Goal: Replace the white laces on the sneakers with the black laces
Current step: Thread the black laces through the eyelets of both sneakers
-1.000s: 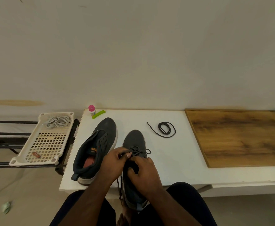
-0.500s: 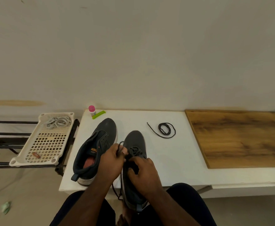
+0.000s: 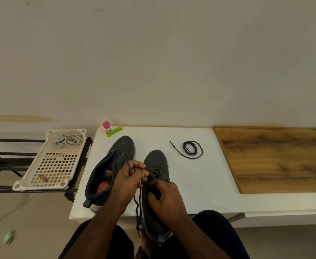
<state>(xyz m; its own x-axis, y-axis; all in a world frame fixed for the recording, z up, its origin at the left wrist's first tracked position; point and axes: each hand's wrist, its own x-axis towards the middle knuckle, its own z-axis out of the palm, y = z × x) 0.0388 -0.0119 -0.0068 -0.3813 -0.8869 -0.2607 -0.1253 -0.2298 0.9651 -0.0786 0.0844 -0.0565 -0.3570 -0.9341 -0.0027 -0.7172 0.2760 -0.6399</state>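
Since a moment ago, our left hand (image 3: 130, 177) has lifted up and a bit to the left, pulling the black lace (image 3: 138, 206) with it. Its fingers are curled tight around that lace, which hangs down past the table edge between our knees. Our right hand (image 3: 165, 196) has stayed on the right shoe (image 3: 156, 186), fingers curled and gripping its top near the lace holes. We count two gray shoes. The left shoe (image 3: 110, 171) lies tipped on its side, just beside the right one, with no lace in it that we can see. We count two black laces: one partly in the right shoe, and one spare lace (image 3: 190, 149) coiled on the table, well apart from the shoes. We see a bunch of white laces (image 3: 68, 140) in the far end of one white tray (image 3: 31, 181), which sits on a dark rack (image 3: 1, 161) to the left. One small bottle (image 3: 107, 127) with a pink cap and one green stick (image 3: 114, 131) stand near the wall. The table (image 3: 200, 184) is white, with one wood board (image 3: 276, 159) on its right side. Behind it is a plain pale wall (image 3: 153, 62).
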